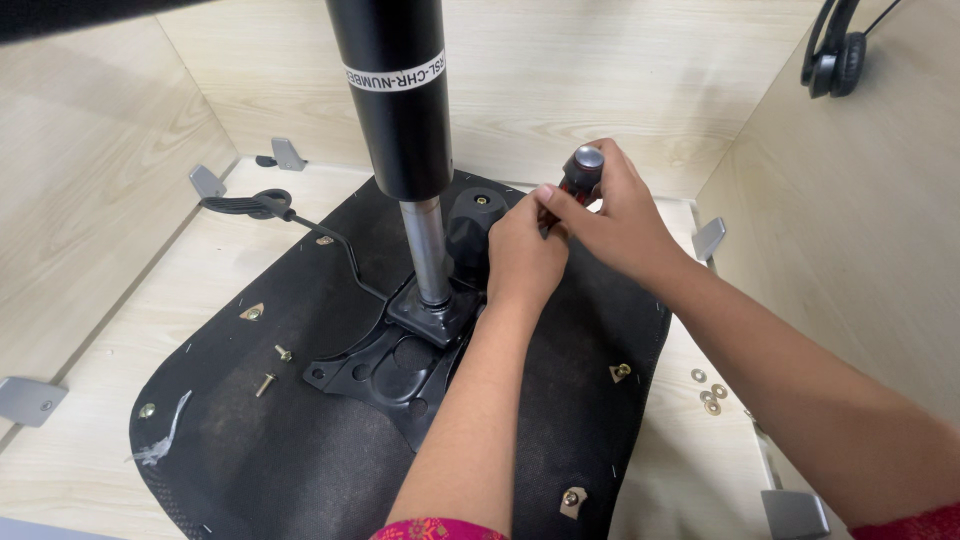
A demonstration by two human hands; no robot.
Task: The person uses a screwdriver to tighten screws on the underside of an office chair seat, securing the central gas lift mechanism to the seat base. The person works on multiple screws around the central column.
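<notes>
An upturned chair seat with black fabric underside lies on a wooden surface. A black metal mechanism plate is on it, with a black gas-lift cylinder rising from its hub. My right hand grips the red-and-black handle of a screwdriver, held upright behind the plate. My left hand is curled around the tool's lower part, beside a black knob; the tip is hidden. Two loose bolts lie on the fabric left of the plate.
A black lever with a ribbed grip sticks out to the left. Several washers lie on the wood at right. Wooden walls with grey metal corner brackets enclose the space. A black headset hangs on the right wall.
</notes>
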